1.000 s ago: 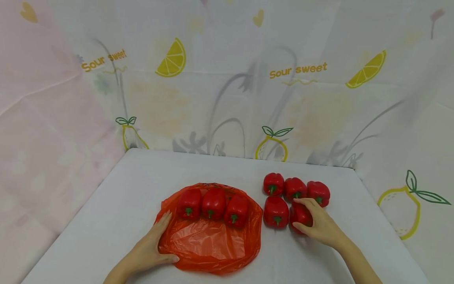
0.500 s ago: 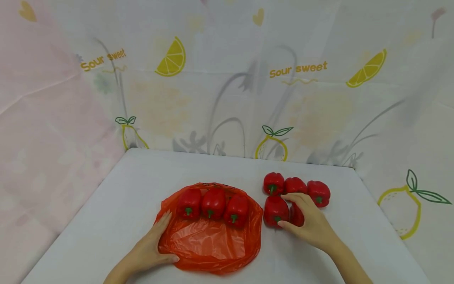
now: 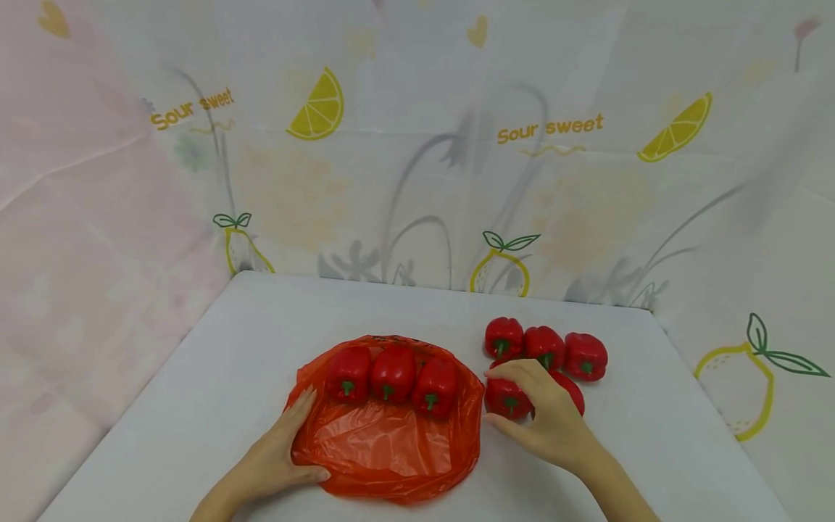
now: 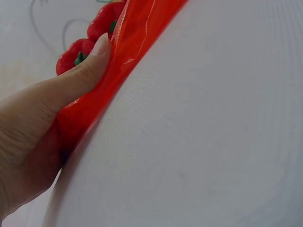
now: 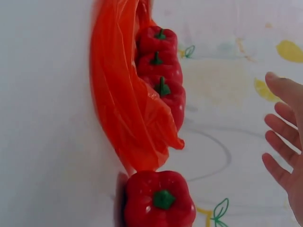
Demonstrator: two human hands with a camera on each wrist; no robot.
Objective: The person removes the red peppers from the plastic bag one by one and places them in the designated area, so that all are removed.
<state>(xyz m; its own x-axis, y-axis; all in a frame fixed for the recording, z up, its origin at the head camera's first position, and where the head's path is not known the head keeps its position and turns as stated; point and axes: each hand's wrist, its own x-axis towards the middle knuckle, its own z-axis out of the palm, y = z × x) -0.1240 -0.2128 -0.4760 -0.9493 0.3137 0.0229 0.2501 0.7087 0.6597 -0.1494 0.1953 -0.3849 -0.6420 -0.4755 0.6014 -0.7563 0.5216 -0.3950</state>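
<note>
Three red bell peppers [image 3: 393, 373] stand in a row on an opened orange-red plastic bag [image 3: 385, 442], along its far side. My left hand [image 3: 274, 453] rests against the bag's left edge with its fingers nearly straight; in the left wrist view the thumb [image 4: 85, 75] lies along the plastic and the other fingers are mostly hidden. My right hand [image 3: 548, 420] hovers around the front-left loose bell pepper [image 3: 507, 397], thumb and fingers spread. In the right wrist view, that hand [image 5: 286, 137] stays apart from the nearest pepper [image 5: 163, 201].
Behind the right hand are three more bell peppers [image 3: 544, 346] in a row. Another pepper [image 3: 570, 391] is half hidden by that hand. A white table [image 3: 215, 377] carries everything, and a printed cloth [image 3: 417, 181] hangs at its back edge.
My right hand has moved left, from the front-right pepper to the front-left one. The front-right pepper now appears slightly farther right. My left hand and the bag have stayed still.
</note>
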